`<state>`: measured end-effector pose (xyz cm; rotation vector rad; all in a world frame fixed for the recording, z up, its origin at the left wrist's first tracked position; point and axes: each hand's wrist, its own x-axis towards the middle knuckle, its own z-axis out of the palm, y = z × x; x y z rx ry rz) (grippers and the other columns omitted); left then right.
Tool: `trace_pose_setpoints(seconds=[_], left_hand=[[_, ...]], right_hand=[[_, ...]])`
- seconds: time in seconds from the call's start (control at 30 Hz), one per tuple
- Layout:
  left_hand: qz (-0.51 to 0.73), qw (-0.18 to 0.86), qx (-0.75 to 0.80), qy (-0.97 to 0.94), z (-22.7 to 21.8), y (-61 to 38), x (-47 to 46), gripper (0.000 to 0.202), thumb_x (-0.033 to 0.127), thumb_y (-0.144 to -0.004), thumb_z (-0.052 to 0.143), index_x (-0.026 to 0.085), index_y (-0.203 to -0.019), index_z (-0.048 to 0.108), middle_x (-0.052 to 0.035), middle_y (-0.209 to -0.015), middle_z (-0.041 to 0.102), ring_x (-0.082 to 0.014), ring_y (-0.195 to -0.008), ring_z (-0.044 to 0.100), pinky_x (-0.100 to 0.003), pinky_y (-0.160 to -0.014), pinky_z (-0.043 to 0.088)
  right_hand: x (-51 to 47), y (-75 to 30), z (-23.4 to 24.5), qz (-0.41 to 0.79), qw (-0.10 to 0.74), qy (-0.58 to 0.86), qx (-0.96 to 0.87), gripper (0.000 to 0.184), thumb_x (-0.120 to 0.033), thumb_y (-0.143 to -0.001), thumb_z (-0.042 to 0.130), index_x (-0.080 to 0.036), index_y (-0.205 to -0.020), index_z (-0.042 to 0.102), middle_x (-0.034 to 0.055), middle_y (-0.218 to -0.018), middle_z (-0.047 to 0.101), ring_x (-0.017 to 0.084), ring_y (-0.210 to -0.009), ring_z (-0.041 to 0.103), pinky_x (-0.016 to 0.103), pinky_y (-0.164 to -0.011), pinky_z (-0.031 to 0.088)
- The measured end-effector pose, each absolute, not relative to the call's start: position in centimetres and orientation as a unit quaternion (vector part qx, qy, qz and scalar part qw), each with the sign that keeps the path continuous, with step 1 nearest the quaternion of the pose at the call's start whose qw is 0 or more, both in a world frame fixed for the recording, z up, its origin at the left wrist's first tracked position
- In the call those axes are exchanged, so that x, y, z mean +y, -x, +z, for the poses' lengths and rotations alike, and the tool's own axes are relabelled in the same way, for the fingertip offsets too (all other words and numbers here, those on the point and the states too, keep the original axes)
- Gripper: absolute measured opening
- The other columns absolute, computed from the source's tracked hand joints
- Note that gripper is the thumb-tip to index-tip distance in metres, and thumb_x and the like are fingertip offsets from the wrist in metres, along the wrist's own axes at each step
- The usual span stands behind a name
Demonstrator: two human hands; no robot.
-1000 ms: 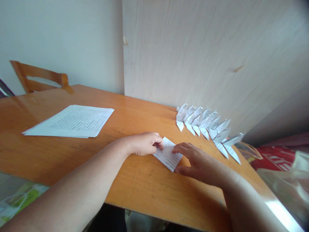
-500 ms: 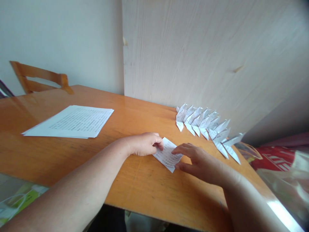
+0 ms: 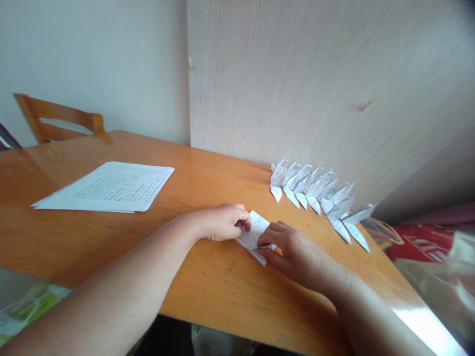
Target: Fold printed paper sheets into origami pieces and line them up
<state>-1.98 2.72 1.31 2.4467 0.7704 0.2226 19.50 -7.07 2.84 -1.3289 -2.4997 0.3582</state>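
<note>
A small folded piece of printed paper point(image 3: 256, 228) lies on the table in front of me. My left hand point(image 3: 226, 222) rests at its left side, fingers curled down and closed on that edge. From the right, my right hand point(image 3: 297, 252) reaches over the paper. Its thumb and fingers close together around a part of the sheet near the lower right edge, and they hide much of that side. To the right of it stand several folded paper pieces point(image 3: 311, 185) with pointed tips, nested in a row.
A stack of printed sheets point(image 3: 107, 190) lies on the left of the wooden table point(image 3: 211, 291). Behind it is a wooden chair point(image 3: 67, 113). A pale wooden panel point(image 3: 282, 84) rises along the far edge. Red and clear bags point(image 3: 419, 242) sit past the right edge.
My right hand has moved left over the paper, and its thumb and fingers have come together on it. The left hand has stayed in place.
</note>
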Motion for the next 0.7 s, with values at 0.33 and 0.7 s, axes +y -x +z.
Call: trace_pose_setpoints(seconds=[0.33, 0.7], left_hand=[[0.034, 0.355, 0.282, -0.891, 2.0, 2.2, 2.3, 0.029, 0.008, -0.071, 0.053, 0.018, -0.091, 0.072, -0.001, -0.091, 0.067, -0.0142, -0.082, 0.062, -0.021, -0.068, 0.045], [-0.01, 0.341, 0.342, -0.875, 2.7, 2.7, 2.0, 0.024, 0.024, -0.074, 0.061, 0.024, -0.096, 0.069, 0.0018, -0.082, 0.066, -0.0123, -0.066, 0.055, -0.023, -0.055, 0.035]], right_hand=[[-6.8, -21.0, 3.7, 0.153, 0.132, 0.495, -0.845, 0.015, -0.011, -0.083, 0.059, -0.023, -0.085, 0.069, 0.0017, -0.086, 0.065, 0.017, -0.079, 0.058, 0.029, -0.07, 0.043], [-6.5, -21.9, 3.4, 0.214, 0.115, 0.5, -0.832, 0.011, -0.018, -0.082, 0.065, -0.024, -0.09, 0.07, 0.0011, -0.094, 0.067, 0.017, -0.085, 0.061, 0.029, -0.076, 0.046]])
